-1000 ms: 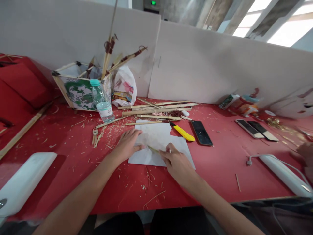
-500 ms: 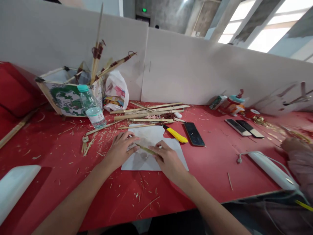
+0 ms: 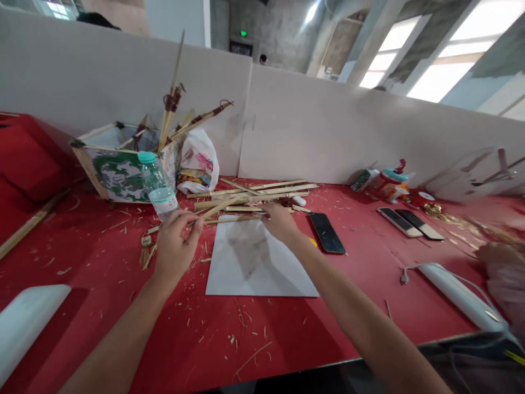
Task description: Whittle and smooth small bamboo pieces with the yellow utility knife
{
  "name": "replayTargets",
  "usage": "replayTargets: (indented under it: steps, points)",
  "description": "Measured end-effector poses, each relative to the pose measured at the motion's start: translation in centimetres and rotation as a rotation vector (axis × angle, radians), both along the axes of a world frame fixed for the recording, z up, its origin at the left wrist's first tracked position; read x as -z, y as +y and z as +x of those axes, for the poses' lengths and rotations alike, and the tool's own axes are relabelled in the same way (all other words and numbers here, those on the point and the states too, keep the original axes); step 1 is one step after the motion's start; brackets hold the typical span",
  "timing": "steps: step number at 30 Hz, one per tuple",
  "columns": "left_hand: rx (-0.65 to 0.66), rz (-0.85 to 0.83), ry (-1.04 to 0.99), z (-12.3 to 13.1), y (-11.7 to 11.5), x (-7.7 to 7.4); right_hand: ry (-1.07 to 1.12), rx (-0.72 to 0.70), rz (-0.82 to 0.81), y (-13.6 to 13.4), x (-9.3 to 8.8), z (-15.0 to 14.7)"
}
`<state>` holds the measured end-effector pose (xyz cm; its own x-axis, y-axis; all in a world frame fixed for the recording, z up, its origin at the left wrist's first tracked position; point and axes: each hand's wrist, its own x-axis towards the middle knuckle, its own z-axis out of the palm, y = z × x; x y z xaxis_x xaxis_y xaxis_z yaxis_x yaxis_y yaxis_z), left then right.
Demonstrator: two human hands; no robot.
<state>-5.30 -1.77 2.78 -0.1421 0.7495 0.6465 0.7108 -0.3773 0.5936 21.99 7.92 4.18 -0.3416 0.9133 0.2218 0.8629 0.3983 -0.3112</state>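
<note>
My left hand [image 3: 178,238] is beside the water bottle [image 3: 162,201], its thumb and forefinger closed at the near end of a pale bamboo stick [image 3: 217,208] that slants over the pile. My right hand [image 3: 281,221] reaches to the pile of bamboo sticks [image 3: 254,192], fingers drawn together at the front sticks; what they grip, if anything, is hidden. Below both hands lies a sheet of white paper [image 3: 250,273] with grey smudges. A yellow-handled knife [image 3: 313,242] shows only a small bit beyond my right forearm.
A black phone [image 3: 327,232] lies right of the paper. At the back left stand a dragon-painted box [image 3: 118,175] with tied sticks and a white plastic bag [image 3: 200,164]. Shavings litter the red table [image 3: 295,328]. Another person's hand [image 3: 498,257] is blurred at far right.
Both hands have left the middle of the paper, where they held a thin greenish strip. My left hand moved left towards the bottle, my right hand forward to the sticks, its forearm covering most of the knife.
</note>
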Motion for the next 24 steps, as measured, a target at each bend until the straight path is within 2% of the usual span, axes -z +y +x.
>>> replayTargets:
  steps: [3, 5, 8, 10, 12, 17, 19, 21, 22, 24]
  points:
    - [-0.055, 0.047, -0.152, 0.0, -0.1, -0.1, -0.099, -0.108, -0.006, 0.6, 1.7, -2.2]
    - [-0.082, 0.069, -0.237, 0.0, -0.1, 0.2, -0.138, -0.133, -0.001, 0.7, 2.4, -3.1]
    - [-0.126, 0.109, -0.326, -0.1, 0.1, 0.5, -0.148, -0.126, 0.023, 0.8, 2.3, -3.6]
    - [-0.173, 0.144, -0.361, -0.2, 0.2, 0.6, -0.12, -0.088, 0.054, 1.0, 1.3, -3.4]
    - [-0.23, 0.186, -0.368, -0.3, 0.2, 0.6, -0.062, -0.03, 0.101, 1.4, -0.4, -2.9]
    - [-0.29, 0.175, -0.287, -0.6, 0.1, 0.4, 0.142, 0.113, 0.224, 1.8, -6.7, -0.7]
    - [-0.27, 0.148, -0.191, -0.7, 0.1, 0.4, 0.32, 0.125, 0.253, 0.8, -8.8, 0.4]
    - [-0.272, 0.112, -0.051, -0.8, 0.0, 0.3, 0.727, 0.06, 0.208, -1.2, -9.8, 1.3]
    - [-0.291, 0.081, 0.026, -0.8, -0.1, 0.2, 0.945, 0.011, 0.14, -2.6, -9.8, 1.6]
    - [-0.344, -0.001, 0.175, -0.8, -0.3, 0.1, 1.262, -0.068, -0.083, -5.8, -8.6, 1.7]
